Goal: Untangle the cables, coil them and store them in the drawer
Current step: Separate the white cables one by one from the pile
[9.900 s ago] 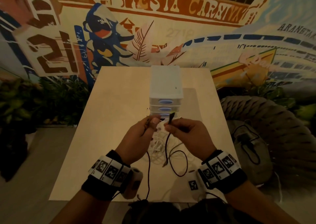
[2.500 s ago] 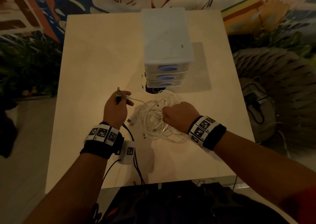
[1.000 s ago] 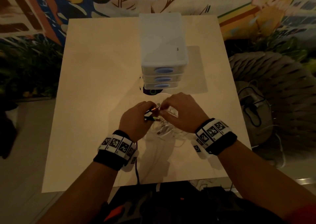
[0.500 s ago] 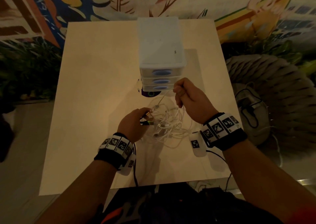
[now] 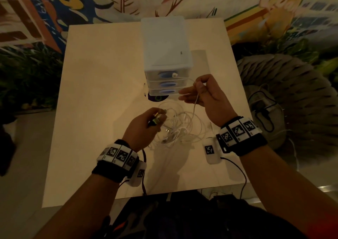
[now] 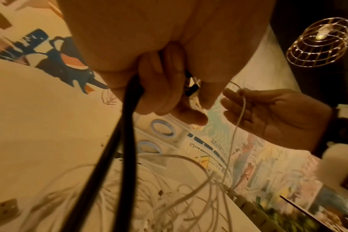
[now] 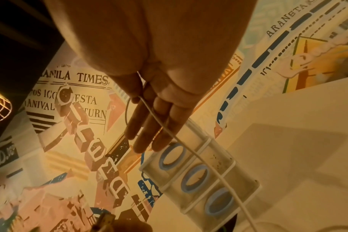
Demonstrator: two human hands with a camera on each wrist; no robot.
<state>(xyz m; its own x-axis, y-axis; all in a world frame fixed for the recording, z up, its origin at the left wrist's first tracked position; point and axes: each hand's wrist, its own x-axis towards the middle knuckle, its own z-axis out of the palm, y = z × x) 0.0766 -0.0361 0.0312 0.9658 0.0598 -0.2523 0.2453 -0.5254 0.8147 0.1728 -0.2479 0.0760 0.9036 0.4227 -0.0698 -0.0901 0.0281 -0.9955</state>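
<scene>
Pinching white cable (image 5: 195,100) in right hand (image 5: 206,96), left hand (image 5: 144,127) gripping black cable (image 6: 117,141) near drawer unit (image 5: 164,56)

White cables (image 5: 180,127) are heaped in a tangle before a closed three-drawer unit (image 5: 165,56); one strand is lifted clear; black cable (image 6: 117,141) is gripped.

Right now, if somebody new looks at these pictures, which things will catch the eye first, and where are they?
First comes the tangle of white cables lying on the pale table, between the two hands. The right hand pinches one white strand lifted from it, while the left hand grips a black cable. Behind them stands a white drawer unit with three blue handles, before a colourful mural.
</scene>
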